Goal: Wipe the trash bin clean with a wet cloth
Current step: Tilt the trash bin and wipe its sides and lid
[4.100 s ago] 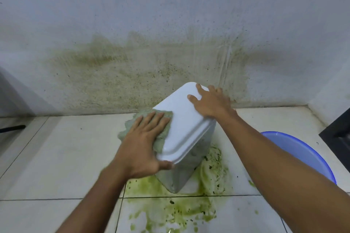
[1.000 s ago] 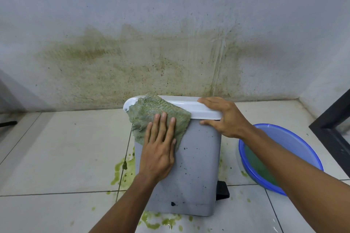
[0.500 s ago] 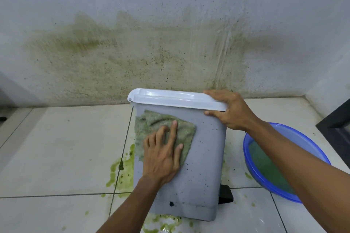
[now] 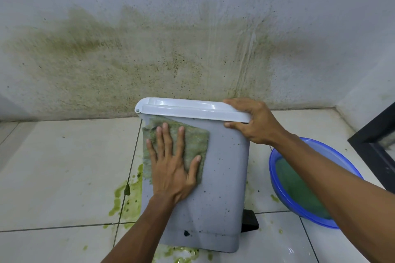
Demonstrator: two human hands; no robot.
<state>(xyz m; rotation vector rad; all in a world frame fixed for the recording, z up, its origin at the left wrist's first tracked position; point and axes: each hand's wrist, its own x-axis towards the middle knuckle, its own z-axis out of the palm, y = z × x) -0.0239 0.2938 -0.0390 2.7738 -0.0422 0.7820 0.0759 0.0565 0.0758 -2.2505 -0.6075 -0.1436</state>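
trash bin (image 4: 215, 177) grey, upright on tiled floor (image 4: 53, 166) by stained wall, white lid (image 4: 192, 109) closed, contents unseen | left hand (image 4: 171, 168) flat, fingers spread, pressing green cloth (image 4: 192, 141) on bin's upper front | right hand (image 4: 254, 121) fingers clenched on lid corner | blue basin (image 4: 275, 162) right of bin, greenish water
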